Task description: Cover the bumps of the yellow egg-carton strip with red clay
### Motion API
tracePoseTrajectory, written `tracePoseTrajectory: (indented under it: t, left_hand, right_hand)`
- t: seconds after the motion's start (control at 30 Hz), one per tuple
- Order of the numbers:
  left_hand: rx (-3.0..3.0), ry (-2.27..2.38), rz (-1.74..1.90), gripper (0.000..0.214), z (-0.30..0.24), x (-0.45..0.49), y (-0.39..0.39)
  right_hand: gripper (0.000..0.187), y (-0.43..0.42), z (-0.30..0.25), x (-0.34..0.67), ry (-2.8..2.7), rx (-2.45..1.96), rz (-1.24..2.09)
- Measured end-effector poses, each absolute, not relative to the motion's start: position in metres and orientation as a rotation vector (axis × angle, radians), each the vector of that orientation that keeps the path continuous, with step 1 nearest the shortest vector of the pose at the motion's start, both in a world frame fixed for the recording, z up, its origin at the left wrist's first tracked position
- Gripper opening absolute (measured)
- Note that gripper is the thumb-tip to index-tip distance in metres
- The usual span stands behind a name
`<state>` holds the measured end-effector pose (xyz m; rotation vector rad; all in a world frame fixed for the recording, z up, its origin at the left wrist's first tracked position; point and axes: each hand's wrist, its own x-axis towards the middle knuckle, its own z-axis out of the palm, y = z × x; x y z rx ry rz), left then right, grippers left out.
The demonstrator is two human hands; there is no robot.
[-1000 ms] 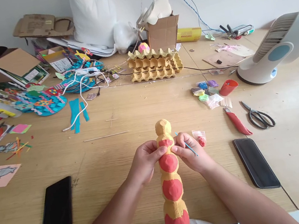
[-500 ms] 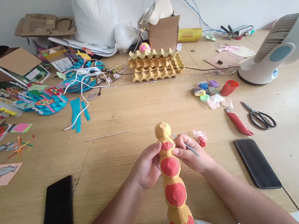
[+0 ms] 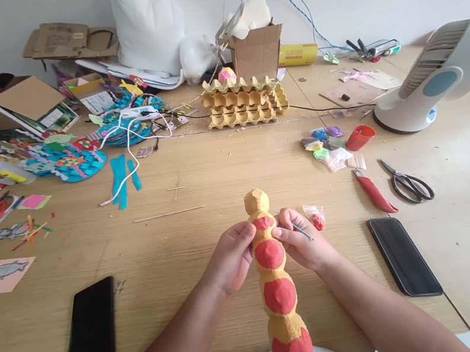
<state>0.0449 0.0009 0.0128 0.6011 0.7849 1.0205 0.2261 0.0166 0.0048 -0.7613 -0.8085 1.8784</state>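
Note:
Between my hands I hold a long strip of egg carton cups (image 3: 275,274), its bumps coated in yellow clay with red clay caps on several of them. The yellow cup at its far end has no red on it. My left hand (image 3: 232,254) grips the left edge near the far end, thumb beside the small red patch. On the opposite edge my right hand (image 3: 302,240) pinches the strip, and a thin blue stick (image 3: 302,231) is tucked among its fingers. Just beyond the right hand lies a small clear bag of red clay (image 3: 316,217).
To the right are a red-handled knife (image 3: 375,191), black scissors (image 3: 407,180), a phone (image 3: 404,256), clay packets (image 3: 322,143), a red cup (image 3: 360,137) and a white fan (image 3: 430,80). A black tablet (image 3: 90,338) lies left. Egg cartons (image 3: 241,106) and paper crafts (image 3: 68,162) sit farther back.
The near end of the egg carton strip has swung slightly right and the strip has risen a little. Both hands keep their hold, and the blue stick stays in the right hand.

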Motion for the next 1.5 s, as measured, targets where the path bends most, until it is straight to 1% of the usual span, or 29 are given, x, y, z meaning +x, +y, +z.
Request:
tracePoseTrajectory:
  t: [0.13, 0.33, 0.4, 0.53, 0.57, 0.7, 0.77, 0.93, 1.1, 1.27, 1.5]
  left_hand:
    - [0.654, 0.918, 1.070, 0.044, 0.011, 0.043, 0.004]
    - [0.675, 0.878, 1.087, 0.034, 0.011, 0.039, 0.007]
    - [0.651, 0.827, 1.067, 0.036, 0.012, 0.039, 0.006]
    - [0.549, 0.673, 0.978, 0.056, 0.013, 0.041, 0.005]
    - [0.508, 0.658, 0.962, 0.056, 0.013, 0.042, 0.005]
    - [0.404, 0.664, 0.947, 0.043, 0.009, 0.046, 0.004]
    - [0.409, 0.681, 0.958, 0.040, 0.006, 0.046, 0.004]
    - [0.438, 0.725, 0.967, 0.038, 0.001, 0.049, 0.003]
    - [0.417, 0.717, 0.995, 0.038, -0.001, 0.051, 0.001]
    - [0.400, 0.713, 0.989, 0.036, 0.000, 0.050, 0.000]
    - [0.387, 0.696, 1.002, 0.036, 0.005, 0.052, -0.001]
  right_hand:
    - [0.062, 0.016, 0.005, 0.226, -0.818, -0.777, 1.873]
    - [0.062, 0.015, 0.007, 0.225, -0.848, -0.785, 1.862]
    - [0.062, 0.015, 0.007, 0.225, -0.834, -0.787, 1.862]
    - [0.063, 0.015, 0.007, 0.224, -0.793, -0.787, 1.866]
    - [0.063, 0.015, 0.007, 0.224, -0.789, -0.788, 1.864]
    - [0.060, 0.013, 0.009, 0.224, -0.792, -0.787, 1.860]
    - [0.058, 0.012, 0.010, 0.224, -0.787, -0.782, 1.857]
    - [0.059, 0.009, 0.013, 0.222, -0.729, -0.837, 1.814]
    - [0.063, 0.008, 0.017, 0.218, -0.632, -0.842, 1.866]
    - [0.064, 0.007, 0.016, 0.217, -0.537, -0.788, 1.933]
    - [0.066, 0.008, 0.019, 0.216, -0.538, -0.784, 1.921]
